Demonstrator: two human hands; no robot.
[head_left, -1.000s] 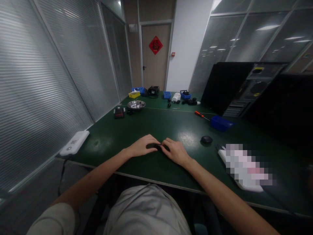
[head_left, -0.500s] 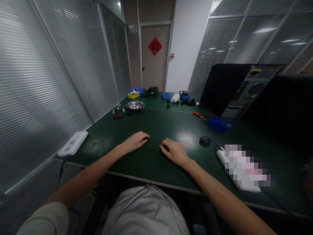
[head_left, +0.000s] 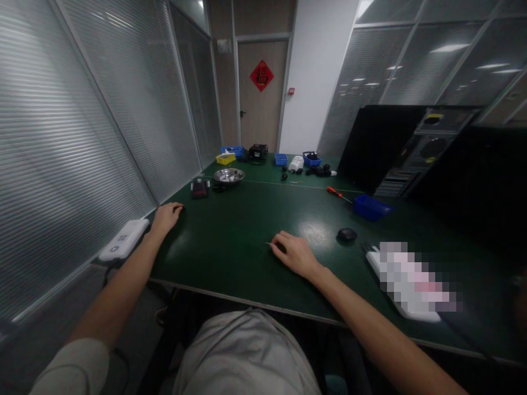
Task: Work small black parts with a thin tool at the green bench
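My left hand is over the left edge of the green table, just beyond a white box-shaped device. Its fingers stretch to the right, a little curved, and I see nothing in them. Near the middle of the table, my right hand is closed with thumb and fingers together. From its fingertips pokes the tip of a thin, pale, pointed piece; the rest of that piece is hidden in the hand. A black computer mouse lies to the right of this hand.
Farther back are a metal bowl, a dark red-and-black box, a screwdriver with an orange handle and a blue bin. Several small bins and black parts line the far end. A computer case stands at right.
My left hand has swung left, from near the right hand to the table's left edge. The right hand stays in place with the thin piece.
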